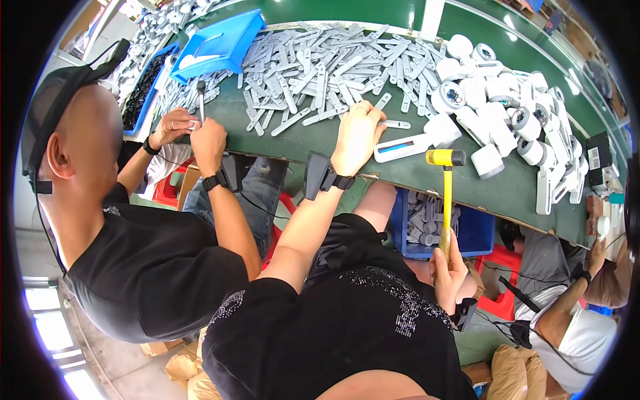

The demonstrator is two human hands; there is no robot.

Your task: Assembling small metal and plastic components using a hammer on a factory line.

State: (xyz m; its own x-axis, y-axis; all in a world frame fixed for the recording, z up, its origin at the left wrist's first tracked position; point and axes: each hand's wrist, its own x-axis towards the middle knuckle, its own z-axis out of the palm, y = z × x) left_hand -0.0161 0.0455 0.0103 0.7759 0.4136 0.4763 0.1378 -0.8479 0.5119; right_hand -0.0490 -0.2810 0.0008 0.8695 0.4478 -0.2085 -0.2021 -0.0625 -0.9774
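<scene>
My left hand point(357, 137) is over the table, fingers curled and closed on one end of a flat grey plastic strip point(396, 125), whose other end points right. Just right of this hand lies a white device point(404, 148) with a long slotted body and a round head point(442, 131); a dark and blue line shows in its slot. My right hand point(449, 270) grips the lower handle of a mallet point(447, 193), held upright before the table edge. The mallet has a yellow handle and a yellow-and-black head.
Loose grey strips point(327, 67) are heaped across the green table point(267, 145). White round-headed devices point(500, 100) pile up at right. A blue tray point(220, 43) sits at far left; a blue bin point(477, 237) stands below. A co-worker point(153, 247) works at left, another person point(580, 333) at right.
</scene>
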